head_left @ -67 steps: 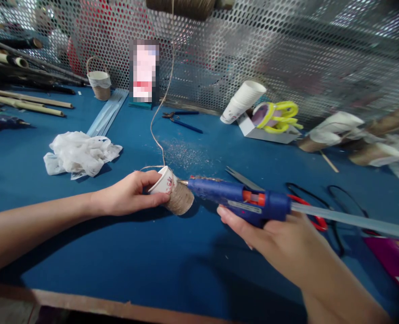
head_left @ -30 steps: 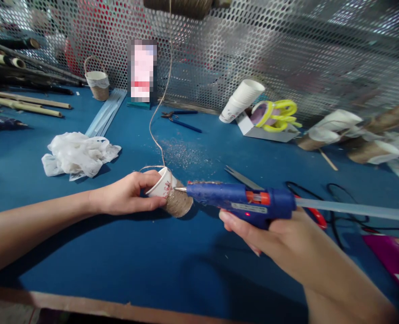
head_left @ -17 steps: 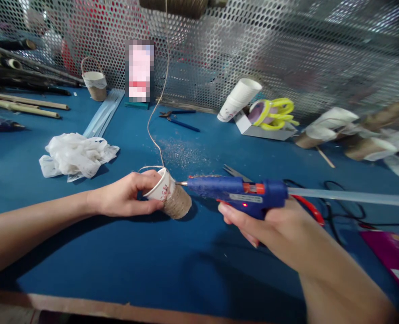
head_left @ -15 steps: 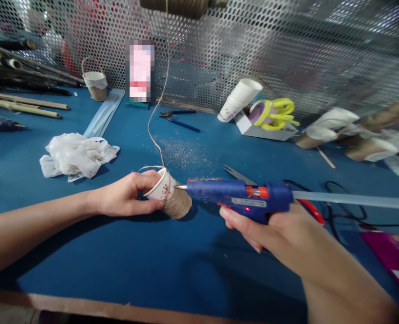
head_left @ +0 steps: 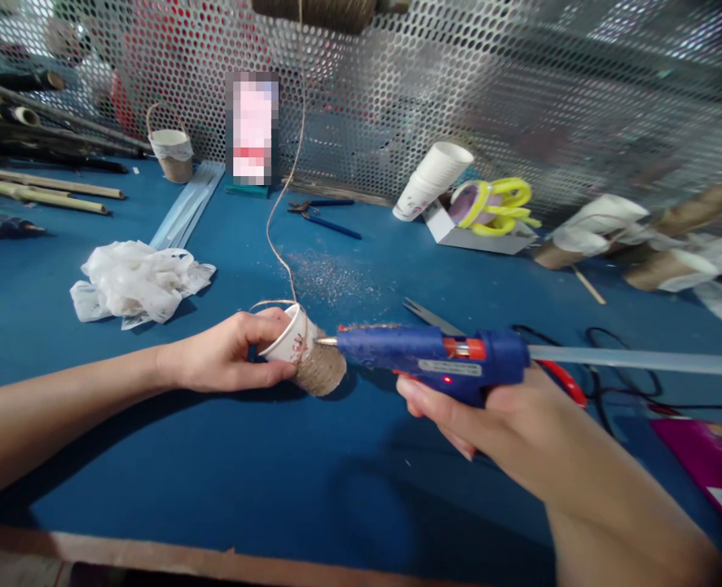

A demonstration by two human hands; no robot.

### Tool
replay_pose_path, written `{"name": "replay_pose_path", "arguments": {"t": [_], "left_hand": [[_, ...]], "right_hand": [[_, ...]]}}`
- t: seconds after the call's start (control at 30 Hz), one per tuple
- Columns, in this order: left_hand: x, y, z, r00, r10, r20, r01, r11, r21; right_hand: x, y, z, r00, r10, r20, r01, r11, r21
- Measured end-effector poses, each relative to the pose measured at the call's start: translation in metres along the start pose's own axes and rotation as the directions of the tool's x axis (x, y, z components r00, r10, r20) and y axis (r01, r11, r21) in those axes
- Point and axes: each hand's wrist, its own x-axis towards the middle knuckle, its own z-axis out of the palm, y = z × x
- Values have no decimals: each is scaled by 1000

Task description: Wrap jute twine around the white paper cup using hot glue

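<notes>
My left hand (head_left: 244, 355) grips a white paper cup (head_left: 284, 344) by its rim end, fingers inside and thumb outside. The cup lies tilted, and brown twine is wound around its lower part. From the cup a loose strand of twine (head_left: 269, 224) runs up to a spool (head_left: 318, 12) at the top edge. My right hand (head_left: 477, 416) is closed around a blue hot glue gun (head_left: 398, 346), whose red light is lit. The gun's metal nozzle is at the cup's side, by the edge of the winding. A long clear glue stick (head_left: 630, 359) sticks out of its back.
Scissors (head_left: 431, 314) lie behind the glue gun, partly hidden. Farther back are blue-handled pliers (head_left: 330, 218), stacked paper cups (head_left: 431, 183) and a small twine-wrapped bucket (head_left: 174, 155). A crumpled plastic bag (head_left: 141, 281) and glue sticks (head_left: 190, 204) lie left. Perforated metal panel (head_left: 349, 98) stands behind.
Almost nothing differs. The glue gun's nozzle has shifted very slightly left and down along the cup; both hands keep their hold.
</notes>
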Motion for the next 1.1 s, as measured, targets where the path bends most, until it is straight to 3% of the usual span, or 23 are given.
{"name": "replay_pose_path", "arguments": {"t": [0.27,0.5,0.77,1.0,1.1], "left_hand": [[-3,-2,1,1000,-23,-7,23,1000,16],[-1,-2,1,998,-66,-14,67,998,5],[3,-1,0,996,-90,-25,90,996,15],[-1,-2,1,998,-57,-22,57,998,-1],[-3,-1,1,999,-30,-24,30,999,10]], "right_hand": [[6,5,0,997,69,35,-68,998,-13],[0,1,0,988,-154,-26,150,982,-115],[-3,2,5,981,-189,-35,186,980,-72],[1,5,2,984,-168,-51,163,982,-98],[6,4,0,994,-95,-54,90,992,-89]]}}
